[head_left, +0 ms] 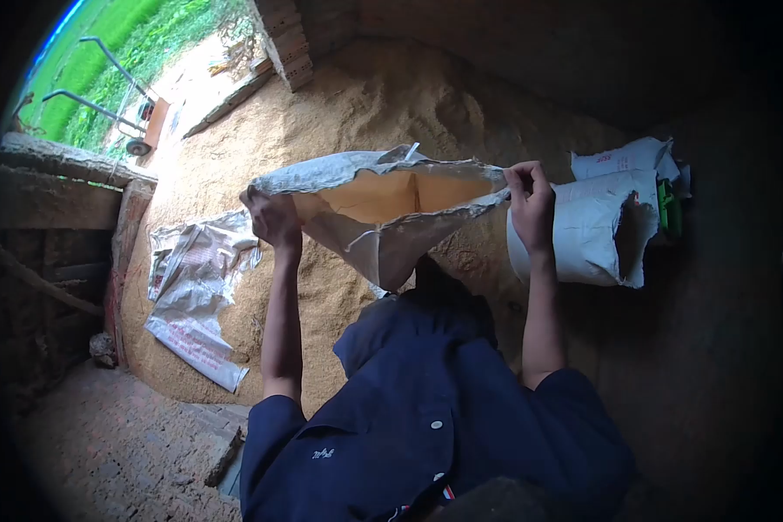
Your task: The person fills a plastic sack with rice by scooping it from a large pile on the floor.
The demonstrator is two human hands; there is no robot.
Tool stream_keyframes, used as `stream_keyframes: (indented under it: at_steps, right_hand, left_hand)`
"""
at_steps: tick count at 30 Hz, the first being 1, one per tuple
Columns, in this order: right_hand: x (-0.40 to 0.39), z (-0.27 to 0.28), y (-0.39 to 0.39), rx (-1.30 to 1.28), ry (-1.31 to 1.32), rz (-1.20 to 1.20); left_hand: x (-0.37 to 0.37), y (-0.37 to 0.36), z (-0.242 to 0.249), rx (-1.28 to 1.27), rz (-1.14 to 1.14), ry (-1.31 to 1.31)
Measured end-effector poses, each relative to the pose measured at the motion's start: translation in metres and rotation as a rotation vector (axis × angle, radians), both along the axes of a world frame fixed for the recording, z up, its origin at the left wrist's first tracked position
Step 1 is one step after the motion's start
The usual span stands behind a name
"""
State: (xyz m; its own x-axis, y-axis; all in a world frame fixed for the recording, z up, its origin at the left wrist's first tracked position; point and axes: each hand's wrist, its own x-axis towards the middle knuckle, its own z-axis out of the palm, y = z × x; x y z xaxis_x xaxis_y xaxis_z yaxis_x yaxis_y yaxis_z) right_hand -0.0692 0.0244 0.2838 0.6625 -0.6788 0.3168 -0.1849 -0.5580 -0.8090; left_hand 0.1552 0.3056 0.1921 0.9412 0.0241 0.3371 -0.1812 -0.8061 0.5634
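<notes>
A pale woven sack point(391, 252) hangs in front of my body, its mouth stretched wide between my two hands. My left hand point(272, 216) is closed on the left end of the rim. At the right end, my right hand point(531, 200) pinches the rim between thumb and fingers. Light shines through the cloth, and the inner walls look tan; the bottom of the sack is hidden from view. Beneath and around it spreads a heap of fine tan husk-like grain point(322, 122).
A flattened, crumpled sack point(196, 296) lies on the heap at left. At right stand an open-mouthed white sack point(574, 226), another white sack point(622, 161) and a green object point(668, 209). A hand truck point(139, 130) stands outside, beyond a brick pillar point(285, 43).
</notes>
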Motion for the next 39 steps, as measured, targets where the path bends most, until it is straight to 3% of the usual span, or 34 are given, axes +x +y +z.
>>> stream_keyframes:
  at_steps: [2, 3, 4, 5, 6, 9, 11, 12, 15, 17, 20, 22, 24, 26, 29, 30, 33, 34, 37, 39]
  right_hand:
    - [-0.002, -0.007, -0.001, 0.029, -0.014, 0.009]
    - [-0.002, -0.001, 0.004, 0.001, -0.011, 0.009]
    - [-0.002, -0.008, 0.004, -0.058, -0.024, 0.007]
    - [-0.002, -0.010, 0.005, -0.035, -0.054, 0.014]
    - [-0.003, -0.012, 0.006, 0.002, -0.038, -0.005]
    - [-0.010, -0.031, -0.001, 0.058, -0.019, -0.035]
    - [-0.017, -0.050, -0.011, 0.077, -0.016, -0.038]
    - [-0.022, -0.058, -0.017, 0.121, 0.043, -0.040]
    - [-0.040, -0.086, -0.037, 0.184, 0.119, -0.043]
    - [-0.055, -0.094, -0.052, 0.288, 0.135, -0.100]
    - [-0.084, -0.117, -0.097, 0.380, 0.055, -0.181]
    - [-0.111, -0.132, -0.137, 0.490, -0.087, -0.265]
    - [-0.139, -0.143, -0.183, 0.538, -0.247, -0.337]
    - [-0.171, -0.133, -0.226, 0.684, -0.259, -0.460]
    - [-0.225, -0.147, -0.306, 0.824, -0.388, -0.657]
    - [-0.242, -0.151, -0.333, 0.876, -0.427, -0.720]
    - [-0.298, -0.165, -0.420, 0.924, -0.691, -0.871]
    - [-0.308, -0.157, -0.444, 0.918, -0.770, -0.964]
    - [-0.348, -0.165, -0.515, 0.920, -0.857, -1.100]
    - [-0.356, -0.151, -0.545, 1.066, -1.228, -1.205]
  left_hand:
    - [0.018, 0.008, -0.020, 0.136, 0.021, -0.146]
    - [0.019, 0.005, 0.003, 0.171, 0.044, 0.030]
    - [0.023, 0.007, 0.010, 0.131, -0.006, 0.008]
    - [0.038, 0.017, -0.015, 0.244, -0.052, -0.244]
    - [0.026, 0.011, 0.019, 0.169, -0.154, -0.071]
    - [0.036, 0.025, 0.016, 0.099, -0.503, -0.026]
    - [0.020, 0.013, 0.032, 0.158, -0.557, 0.014]
    - [0.011, 0.004, 0.046, 0.149, -0.579, 0.155]
    - [-0.002, -0.017, 0.043, 0.130, -0.686, 0.189]
    - [-0.001, -0.028, 0.016, 0.144, -0.720, 0.134]
    - [-0.002, -0.049, -0.018, 0.226, -0.673, 0.215]
    - [0.005, -0.054, -0.072, 0.311, -0.577, 0.081]
    - [-0.003, -0.085, -0.077, 0.328, -0.497, 0.038]
    - [-0.023, -0.120, -0.064, 0.319, -0.175, 0.125]
    - [-0.018, -0.134, -0.092, 0.343, -0.062, 0.165]
    - [-0.014, -0.135, -0.109, 0.417, -0.038, 0.072]
    - [-0.022, -0.167, -0.091, 0.464, -0.050, 0.236]
    - [-0.014, -0.165, -0.109, 0.443, -0.121, 0.125]
    - [-0.002, -0.180, -0.122, 0.551, -0.221, 0.141]
    - [-0.004, -0.199, -0.120, 0.551, -0.213, 0.250]
